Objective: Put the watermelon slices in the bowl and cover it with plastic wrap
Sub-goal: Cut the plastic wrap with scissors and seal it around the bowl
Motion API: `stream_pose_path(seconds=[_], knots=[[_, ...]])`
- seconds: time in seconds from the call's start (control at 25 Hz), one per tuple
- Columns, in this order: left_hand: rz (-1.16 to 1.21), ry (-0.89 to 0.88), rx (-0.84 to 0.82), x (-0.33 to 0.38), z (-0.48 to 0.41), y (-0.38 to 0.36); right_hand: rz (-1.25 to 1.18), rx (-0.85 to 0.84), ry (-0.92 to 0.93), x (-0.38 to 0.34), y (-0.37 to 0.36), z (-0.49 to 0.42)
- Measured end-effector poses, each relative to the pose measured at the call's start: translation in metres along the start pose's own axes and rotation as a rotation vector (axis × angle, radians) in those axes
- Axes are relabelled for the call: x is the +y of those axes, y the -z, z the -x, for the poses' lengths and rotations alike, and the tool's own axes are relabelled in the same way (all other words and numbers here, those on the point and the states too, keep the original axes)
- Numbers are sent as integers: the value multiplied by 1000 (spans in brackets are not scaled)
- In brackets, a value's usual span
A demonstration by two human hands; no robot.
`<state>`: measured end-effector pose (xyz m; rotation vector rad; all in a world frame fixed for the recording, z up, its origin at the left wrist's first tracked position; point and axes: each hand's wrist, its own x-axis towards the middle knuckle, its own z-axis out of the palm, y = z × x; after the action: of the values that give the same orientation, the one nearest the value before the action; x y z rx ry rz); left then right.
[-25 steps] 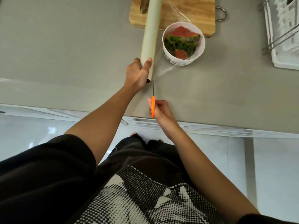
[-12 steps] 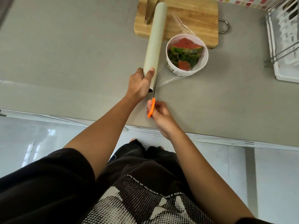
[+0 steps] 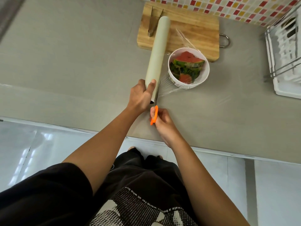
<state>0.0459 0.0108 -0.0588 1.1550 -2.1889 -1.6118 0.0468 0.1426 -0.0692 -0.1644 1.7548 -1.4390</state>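
Note:
A white bowl (image 3: pixel 205 74) on the grey counter holds watermelon slices (image 3: pixel 187 63), red flesh and green rind showing. Clear plastic wrap (image 3: pixel 166 86) stretches from the bowl over to a long beige roll (image 3: pixel 158 49), which lies just left of the bowl. My left hand (image 3: pixel 140 96) grips the near end of the roll. My right hand (image 3: pixel 161 122) holds orange-handled scissors (image 3: pixel 155 111), whose blades point away from me along the stretched wrap, right beside the roll.
A wooden cutting board (image 3: pixel 195 28) with a metal loop handle lies behind the bowl, metal tongs (image 3: pixel 152 25) resting on its left end. A white dish rack (image 3: pixel 286 51) stands at the right. The counter's front edge (image 3: pixel 81 130) runs below my hands.
The scissor blades have moved forward along the wrap beside the roll. The view has tilted up, so the tiled wall and whole board now show.

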Motion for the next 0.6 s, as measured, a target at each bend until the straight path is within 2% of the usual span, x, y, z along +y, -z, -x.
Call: stream_pose_path(seconds=[0.28,0.6], knots=[[13,-4,36,-2,1,-1,81,27,25,-5,8,-13],[45,-12,26,-4,2,-1,49,8,46,-20,17,-38]])
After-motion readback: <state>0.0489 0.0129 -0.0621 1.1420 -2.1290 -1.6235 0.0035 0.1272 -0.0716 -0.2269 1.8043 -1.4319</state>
